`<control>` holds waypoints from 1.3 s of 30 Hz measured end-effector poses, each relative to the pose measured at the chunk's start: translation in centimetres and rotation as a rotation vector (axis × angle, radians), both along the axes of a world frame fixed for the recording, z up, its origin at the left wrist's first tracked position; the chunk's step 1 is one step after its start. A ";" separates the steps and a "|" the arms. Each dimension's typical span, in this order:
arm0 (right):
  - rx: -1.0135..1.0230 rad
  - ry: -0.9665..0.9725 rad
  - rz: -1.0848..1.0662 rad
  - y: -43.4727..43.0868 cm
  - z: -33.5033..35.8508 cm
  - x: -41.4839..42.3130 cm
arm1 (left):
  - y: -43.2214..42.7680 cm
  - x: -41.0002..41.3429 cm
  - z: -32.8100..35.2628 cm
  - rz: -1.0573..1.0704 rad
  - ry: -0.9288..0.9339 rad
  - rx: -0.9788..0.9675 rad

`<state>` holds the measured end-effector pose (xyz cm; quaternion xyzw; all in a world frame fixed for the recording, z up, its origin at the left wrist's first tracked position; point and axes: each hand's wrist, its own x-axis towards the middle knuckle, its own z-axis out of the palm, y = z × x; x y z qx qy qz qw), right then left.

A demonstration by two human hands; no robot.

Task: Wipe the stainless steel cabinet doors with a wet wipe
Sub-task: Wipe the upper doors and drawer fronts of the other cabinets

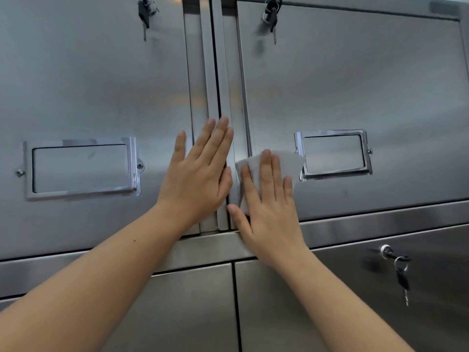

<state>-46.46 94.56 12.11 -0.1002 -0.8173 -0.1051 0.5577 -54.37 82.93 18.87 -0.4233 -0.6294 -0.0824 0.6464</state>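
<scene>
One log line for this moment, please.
left hand: flat on left door edge | right hand: presses wet wipe on right door | position: beside label holder

Both arms are bare for all of their visible length, the left forearm [101, 275] and the right forearm [342, 298] alike. A single small dark mole [134, 240] sits on the upper side of the left forearm. The left hand [196, 179] and right hand [269, 214] are bare too, with slim fingers [215, 141] and short nails.
</scene>
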 end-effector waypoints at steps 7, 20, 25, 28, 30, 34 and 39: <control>-0.020 0.087 0.053 -0.5 -4.7 -0.1 | -0.1 0.0 0.0 0.003 -0.017 -0.004; 0.023 0.009 0.038 0.3 1.7 0.0 | -0.7 -0.2 0.6 -0.006 -0.005 0.040; 0.042 0.034 0.033 0.5 5.3 -0.4 | -0.8 -0.3 3.6 0.025 -0.032 0.067; 0.073 0.042 0.031 0.8 7.4 -0.5 | -0.8 -0.5 5.0 0.036 -0.044 0.062; 0.090 0.049 0.033 0.9 8.7 -0.6 | -0.8 -0.6 5.9 0.041 -0.043 0.068; 0.116 0.072 0.020 0.9 10.9 -0.7 | -0.7 -0.5 6.9 0.028 -0.045 0.099; 0.125 0.080 -0.005 1.0 14.0 -0.9 | -0.7 -0.5 6.5 -0.022 -0.058 0.177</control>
